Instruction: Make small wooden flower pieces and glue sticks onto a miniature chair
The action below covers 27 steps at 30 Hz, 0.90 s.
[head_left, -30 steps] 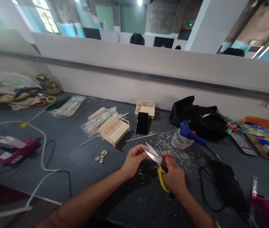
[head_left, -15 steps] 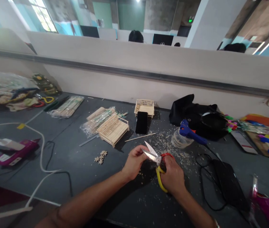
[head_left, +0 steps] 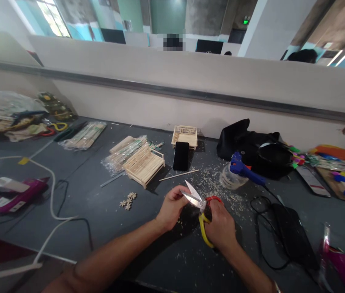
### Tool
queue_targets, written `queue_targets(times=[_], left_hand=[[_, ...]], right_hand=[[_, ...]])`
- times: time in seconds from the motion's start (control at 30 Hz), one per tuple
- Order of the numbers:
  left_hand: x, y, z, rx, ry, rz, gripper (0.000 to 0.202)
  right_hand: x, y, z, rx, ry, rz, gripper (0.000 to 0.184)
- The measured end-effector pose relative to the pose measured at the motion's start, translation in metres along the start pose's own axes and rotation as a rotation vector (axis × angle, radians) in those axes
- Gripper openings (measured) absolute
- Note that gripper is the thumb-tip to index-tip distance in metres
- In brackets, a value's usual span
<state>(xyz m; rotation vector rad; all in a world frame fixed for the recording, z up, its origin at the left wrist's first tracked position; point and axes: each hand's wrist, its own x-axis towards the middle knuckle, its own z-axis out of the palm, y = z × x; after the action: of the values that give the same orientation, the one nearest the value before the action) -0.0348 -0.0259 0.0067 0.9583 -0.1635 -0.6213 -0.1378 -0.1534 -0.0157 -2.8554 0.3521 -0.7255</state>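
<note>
My right hand (head_left: 221, 226) grips a pair of scissors (head_left: 202, 204) by its red and yellow handles, with the blades spread apart and pointing up and left. Close to the blades, my left hand (head_left: 172, 207) is closed in a pinch; whatever its fingertips hold is too small to make out. Beyond the hands lies a thin wooden stick (head_left: 179, 175). A miniature bench made of sticks (head_left: 145, 165) stands behind and to the left. Further back, a black phone (head_left: 181, 156) leans against a second small stick bench (head_left: 185, 135).
Small wooden flower shapes (head_left: 128, 201) lie left of my hands. Bits of cut wood (head_left: 218, 179) litter the table. To the right, a blue glue gun (head_left: 245, 169) rests on a clear plastic tub (head_left: 232, 179). A purple glue gun (head_left: 20, 195) and cables are at the left.
Both hands and the scissors stay almost in place. The whole view has shifted very slightly.
</note>
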Motion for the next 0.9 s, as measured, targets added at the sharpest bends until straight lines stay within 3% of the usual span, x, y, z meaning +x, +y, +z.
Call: queue_targets(times=[0.5, 0.77, 0.9], left_hand=[[0.004, -0.004, -0.008, 0.085, -0.037, 0.03, 0.033], [0.008, 0.0, -0.011, 0.224, -0.06, 0.095, 0.038], [0.011, 0.001, -0.014, 0.376, -0.162, 0.12, 0.034]], right_hand=[[0.001, 0.0, 0.001, -0.027, -0.151, 0.052, 0.017], [0.011, -0.004, -0.01, -0.078, -0.283, 0.157, 0.01], [0.023, -0.002, -0.02, -0.136, -0.31, 0.277, 0.011]])
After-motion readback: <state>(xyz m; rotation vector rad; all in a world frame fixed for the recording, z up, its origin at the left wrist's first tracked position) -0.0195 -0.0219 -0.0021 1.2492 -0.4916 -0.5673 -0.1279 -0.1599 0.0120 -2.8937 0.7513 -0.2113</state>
